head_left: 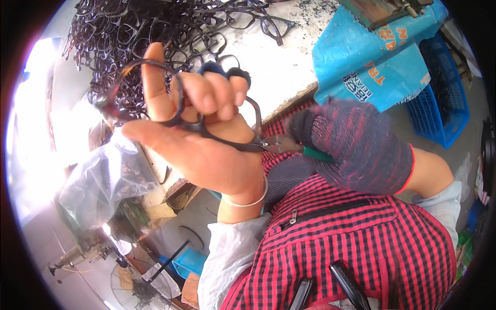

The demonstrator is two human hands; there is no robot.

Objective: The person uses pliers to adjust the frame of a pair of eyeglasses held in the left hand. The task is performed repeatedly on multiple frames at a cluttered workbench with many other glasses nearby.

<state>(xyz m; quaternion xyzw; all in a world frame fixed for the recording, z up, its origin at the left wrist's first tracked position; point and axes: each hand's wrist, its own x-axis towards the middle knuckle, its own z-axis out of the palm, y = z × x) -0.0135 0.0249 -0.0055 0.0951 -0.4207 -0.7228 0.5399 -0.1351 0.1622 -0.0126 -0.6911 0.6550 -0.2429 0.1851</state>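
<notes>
My left hand [206, 157], bare apart from dark covers on some fingers, holds a dark tortoiseshell eyeglass frame [219, 139] between thumb and curled fingers, with the index finger raised behind one rim. No lenses can be made out in it. My right hand [356, 144], in a dark red-flecked knit glove, is closed around a pair of green-handled nippers [279, 144]. Their jaws meet the end of the eyeglass frame near my left wrist; whether they bite into it I cannot tell. Beyond my left hand, a large heap of similar eyeglass frames [124, 31] covers the white worktable [289, 67].
A blue plastic sheet [372, 67] hangs over the table's right corner, beside a blue crate [439, 116] on the floor. A clear plastic bag [108, 178] lies at the left. A fan [139, 289] stands lower left. A checked red-and-black apron [336, 232] covers my lap.
</notes>
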